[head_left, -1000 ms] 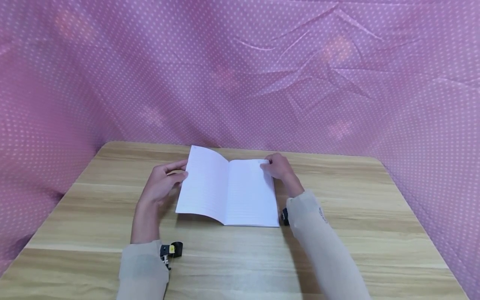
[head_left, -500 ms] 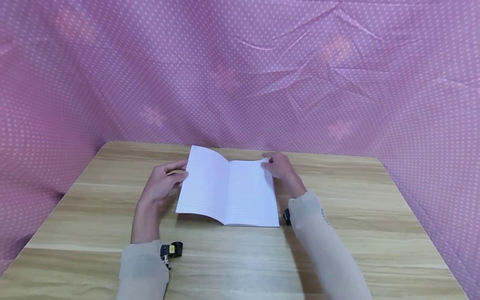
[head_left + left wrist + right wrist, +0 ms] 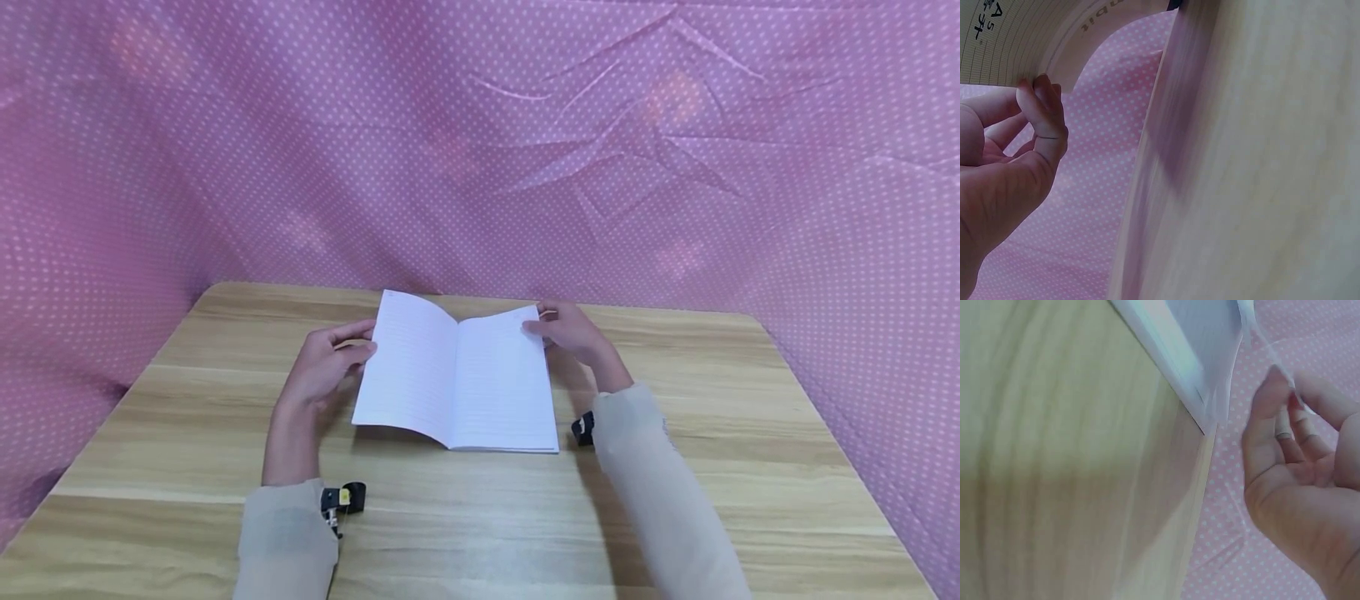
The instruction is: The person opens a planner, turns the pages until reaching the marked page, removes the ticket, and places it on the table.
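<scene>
An open notebook (image 3: 502, 392) with white lined pages lies on the table, its left side lifted and curved up. My left hand (image 3: 318, 367) pinches the left edge between thumb and fingers; the left wrist view shows the printed cover (image 3: 1072, 37) bending above that hand (image 3: 1016, 144). At the top right corner, my right hand (image 3: 573, 329) pinches a raised page. In the right wrist view the right hand (image 3: 1297, 444) holds a thin sheet by its corner, apart from the thicker page stack (image 3: 1172, 369) below.
The wooden table (image 3: 465, 533) extends around the notebook on all sides. A pink dotted cloth (image 3: 480, 167) hangs behind and beside it. Small black wrist devices (image 3: 348, 500) sit at both sleeves.
My right hand has lifted the top right page corner up and drawn slightly to the right. The left hand and the left side of the notebook have stayed in place.
</scene>
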Demonstrator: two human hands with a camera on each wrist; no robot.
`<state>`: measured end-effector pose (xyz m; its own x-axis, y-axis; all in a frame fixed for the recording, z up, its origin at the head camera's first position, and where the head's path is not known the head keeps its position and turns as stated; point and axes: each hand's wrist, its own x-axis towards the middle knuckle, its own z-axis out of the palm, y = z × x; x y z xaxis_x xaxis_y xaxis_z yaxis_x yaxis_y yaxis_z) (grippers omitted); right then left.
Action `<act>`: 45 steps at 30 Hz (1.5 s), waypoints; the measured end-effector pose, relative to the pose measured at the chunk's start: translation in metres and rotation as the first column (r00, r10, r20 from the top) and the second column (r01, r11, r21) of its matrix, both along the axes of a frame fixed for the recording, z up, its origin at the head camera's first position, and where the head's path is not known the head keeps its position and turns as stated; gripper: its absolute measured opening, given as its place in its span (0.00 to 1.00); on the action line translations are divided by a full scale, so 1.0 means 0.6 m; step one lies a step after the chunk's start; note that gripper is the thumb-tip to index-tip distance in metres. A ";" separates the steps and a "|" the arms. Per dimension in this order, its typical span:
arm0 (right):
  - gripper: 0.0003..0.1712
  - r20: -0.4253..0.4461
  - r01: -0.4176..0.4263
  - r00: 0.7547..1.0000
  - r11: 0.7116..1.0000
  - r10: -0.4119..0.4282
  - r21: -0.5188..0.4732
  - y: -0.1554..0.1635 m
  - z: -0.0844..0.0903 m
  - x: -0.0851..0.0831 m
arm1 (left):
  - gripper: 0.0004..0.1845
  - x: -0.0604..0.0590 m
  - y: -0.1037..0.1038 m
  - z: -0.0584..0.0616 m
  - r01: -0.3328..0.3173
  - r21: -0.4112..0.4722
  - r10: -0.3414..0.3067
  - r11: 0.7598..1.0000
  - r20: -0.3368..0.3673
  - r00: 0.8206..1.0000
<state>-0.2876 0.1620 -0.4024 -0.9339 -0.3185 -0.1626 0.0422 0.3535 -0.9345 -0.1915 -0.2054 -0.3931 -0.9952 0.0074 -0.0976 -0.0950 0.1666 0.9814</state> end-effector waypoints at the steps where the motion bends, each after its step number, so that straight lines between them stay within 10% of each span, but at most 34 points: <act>1: 0.10 0.024 -0.001 1.000 0.999 0.002 -0.035 0.002 0.001 0.001 | 0.24 0.000 0.000 0.000 0.002 0.002 -0.002 1.000 -0.001 1.000; 20: 0.28 0.253 0.076 0.967 0.930 0.019 -0.359 0.010 0.012 0.005 | 0.24 0.001 -0.001 0.001 0.012 0.005 -0.012 1.000 -0.001 1.000; 34: 0.05 0.284 0.143 0.959 0.863 0.000 -0.484 -0.016 0.020 0.013 | 0.24 0.003 -0.002 -0.002 0.005 0.021 -0.004 1.000 -0.014 1.000; 45: 0.06 0.297 0.175 0.955 0.849 -0.022 -0.498 -0.031 0.028 0.013 | 0.24 0.003 -0.001 0.000 -0.006 0.015 0.006 1.000 -0.012 1.000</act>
